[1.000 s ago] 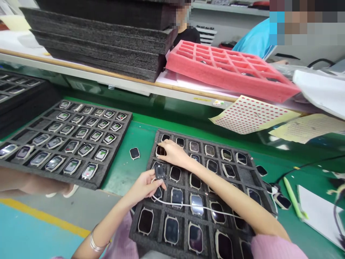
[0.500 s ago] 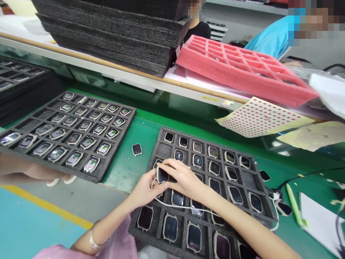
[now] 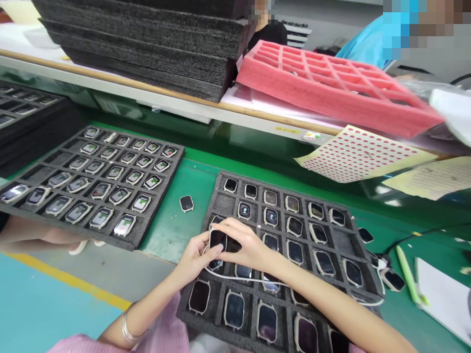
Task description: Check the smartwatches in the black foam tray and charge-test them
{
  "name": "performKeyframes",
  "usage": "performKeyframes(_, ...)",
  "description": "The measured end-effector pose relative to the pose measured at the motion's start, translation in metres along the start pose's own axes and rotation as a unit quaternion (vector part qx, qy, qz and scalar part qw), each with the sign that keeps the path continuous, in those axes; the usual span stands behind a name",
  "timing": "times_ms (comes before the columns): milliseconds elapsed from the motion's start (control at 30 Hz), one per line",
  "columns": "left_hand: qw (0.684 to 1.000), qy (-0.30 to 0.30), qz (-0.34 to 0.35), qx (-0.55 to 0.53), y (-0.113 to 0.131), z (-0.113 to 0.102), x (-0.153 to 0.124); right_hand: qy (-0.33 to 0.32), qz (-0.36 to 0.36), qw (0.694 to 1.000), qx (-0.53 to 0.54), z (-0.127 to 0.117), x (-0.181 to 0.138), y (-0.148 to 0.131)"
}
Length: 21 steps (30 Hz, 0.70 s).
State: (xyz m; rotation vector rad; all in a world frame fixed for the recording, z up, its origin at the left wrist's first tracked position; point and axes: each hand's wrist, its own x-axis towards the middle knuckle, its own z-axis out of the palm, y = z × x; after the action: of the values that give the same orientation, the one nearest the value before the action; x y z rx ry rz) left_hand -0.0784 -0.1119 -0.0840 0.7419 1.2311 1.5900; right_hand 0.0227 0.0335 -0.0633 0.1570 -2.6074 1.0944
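Observation:
Both my hands are over the near dark foam tray [image 3: 225, 202], with a smartwatch [image 3: 218, 237] without straps between them. My left hand [image 3: 194, 257] has its thumb on the dark screen and its fingers behind the case. On the other side, my right hand [image 3: 252, 245] pinches the watch, fingertips at the top edge and thumb low. A thin white cable [image 3: 243, 280] comes out by my left fingers and runs right, passing under my right forearm. Its end is hidden at the hand. Rows of watches fill many of the tray's compartments, most with dark screens.
To the left lies another foam tray [image 3: 147, 223] of watches, several screens lit. One loose watch [image 3: 186, 203] rests between the trays. At right are a green pen [image 3: 407, 279] and white paper [image 3: 443, 294]. A red foam tray [image 3: 331, 100] and stacked black foam [image 3: 147, 54] sit on the shelf.
The watch in my hands has turned so its screen faces up more, and my left thumb has moved onto the screen. The view has shifted slightly.

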Motion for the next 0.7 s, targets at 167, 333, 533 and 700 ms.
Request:
performKeyframes(167,1.000,0.004,-0.004,0.004,-0.0021,-0.0018,-0.0017,0.005,-0.007,1.000,0.024,0.0025,-0.0010,0.0034)
performKeyframes(333,1.000,0.003,-0.006,0.012,-0.0013,-0.0020,-0.0024,-0.011,0.003,1.000,0.019,0.0003,-0.0032,0.0041)
performKeyframes(533,1.000,0.009,-0.016,-0.003,-0.0011,-0.0016,-0.0034,-0.029,0.022,0.999,0.037,-0.0027,-0.0038,0.0016)
performKeyframes(700,0.989,-0.003,-0.092,-0.116,-0.0007,-0.0039,-0.0017,-0.011,0.093,0.977,0.192,-0.0038,0.0012,-0.0026)
